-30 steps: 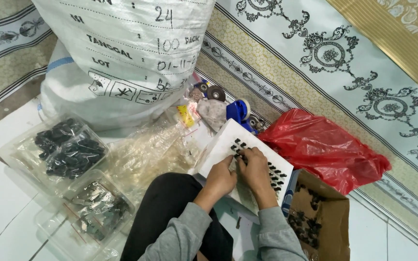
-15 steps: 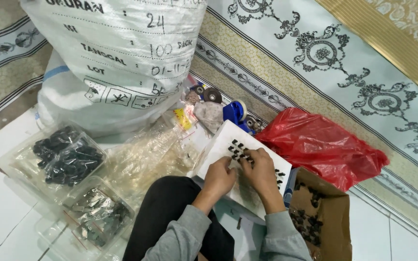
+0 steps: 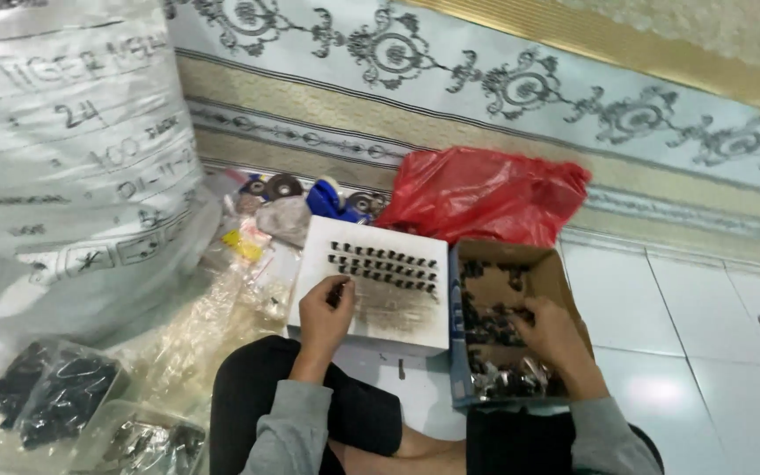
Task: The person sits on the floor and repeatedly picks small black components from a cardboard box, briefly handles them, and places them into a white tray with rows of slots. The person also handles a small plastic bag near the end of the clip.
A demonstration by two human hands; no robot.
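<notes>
With the left hand [image 3: 325, 314] pinching a small dark metal part [image 3: 338, 293] at the 9 o'clock edge of the white foam board [image 3: 398, 312] and the right hand [image 3: 549, 339] curled, grip state indeterminate, inside the brown cardboard box [image 3: 521, 264] at 3 o'clock, a knock could topple the seated rows.

Big white sack [image 3: 72, 167] at left (dark handwriting), clear plastic bags [image 3: 63, 400] below, red bag [image 3: 485, 195] behind open brown cardboard box [image 3: 556, 274].
</notes>
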